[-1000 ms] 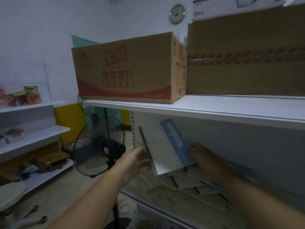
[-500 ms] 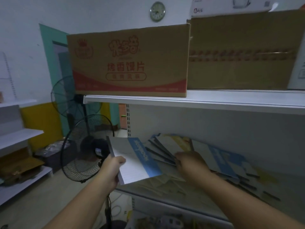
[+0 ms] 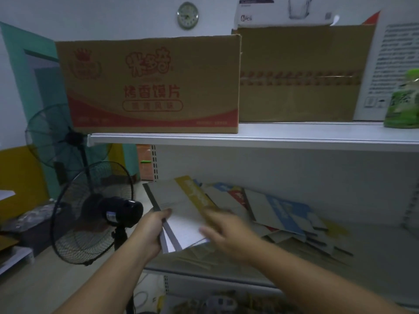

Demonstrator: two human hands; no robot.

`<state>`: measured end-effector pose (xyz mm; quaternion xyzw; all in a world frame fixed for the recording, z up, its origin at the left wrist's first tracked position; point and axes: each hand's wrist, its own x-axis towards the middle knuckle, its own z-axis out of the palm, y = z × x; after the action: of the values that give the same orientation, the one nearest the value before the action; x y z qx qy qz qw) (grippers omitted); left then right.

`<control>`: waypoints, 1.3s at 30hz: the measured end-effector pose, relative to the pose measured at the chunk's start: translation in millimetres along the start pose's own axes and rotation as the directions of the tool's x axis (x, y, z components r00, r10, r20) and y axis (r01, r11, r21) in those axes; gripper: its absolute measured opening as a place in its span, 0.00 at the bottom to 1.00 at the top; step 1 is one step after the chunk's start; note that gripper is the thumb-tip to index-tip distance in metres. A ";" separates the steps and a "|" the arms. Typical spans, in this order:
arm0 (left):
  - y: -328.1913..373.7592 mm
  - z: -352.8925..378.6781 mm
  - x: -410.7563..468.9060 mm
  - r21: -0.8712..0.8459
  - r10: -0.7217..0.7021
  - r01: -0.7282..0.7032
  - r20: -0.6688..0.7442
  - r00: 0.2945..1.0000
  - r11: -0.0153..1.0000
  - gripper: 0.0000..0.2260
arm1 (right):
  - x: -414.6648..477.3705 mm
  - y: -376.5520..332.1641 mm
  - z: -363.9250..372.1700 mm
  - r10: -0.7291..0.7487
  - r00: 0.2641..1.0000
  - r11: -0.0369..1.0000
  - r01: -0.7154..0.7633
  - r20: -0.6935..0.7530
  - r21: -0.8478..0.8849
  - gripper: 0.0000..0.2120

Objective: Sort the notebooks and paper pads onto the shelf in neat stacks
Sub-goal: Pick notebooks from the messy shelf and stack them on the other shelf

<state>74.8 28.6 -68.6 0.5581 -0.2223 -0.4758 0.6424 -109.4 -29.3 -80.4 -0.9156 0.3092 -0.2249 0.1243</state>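
My left hand [image 3: 151, 232] grips a small stack of notebooks by its left edge, just off the left end of the middle shelf [image 3: 371, 264]. On top lies a white notebook with a yellow band [image 3: 181, 205]. My right hand [image 3: 226, 232], blurred, rests on the right side of that stack with fingers extended. To the right, several notebooks lie in a loose fanned heap on the shelf, among them one with a blue band [image 3: 278, 211] and one with a red mark [image 3: 238, 197].
The upper shelf [image 3: 249, 138] carries a printed cardboard box [image 3: 149, 85], a plain carton [image 3: 299, 73] and a green packet [image 3: 403, 103]. Two standing fans, the nearer one [image 3: 93, 211] close to my left arm, stand left of the shelving. A wall clock [image 3: 187, 15] hangs above.
A yellow-banded notebook now lies on top of the blue-banded one in my left hand. My right hand came off the heap and onto the held stack.
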 end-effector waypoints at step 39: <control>-193.3 389.6 -204.0 0.371 -0.120 -0.142 0.598 0.792 0.918 0.09 | -408.4 219.7 -195.4 0.867 0.490 0.348 -0.466 -0.090 0.814 0.25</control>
<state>-405.1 21.6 -89.6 0.4917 -0.5124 -0.5710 0.4120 -606.0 36.6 -128.2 -0.4715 0.5815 -0.4815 0.4557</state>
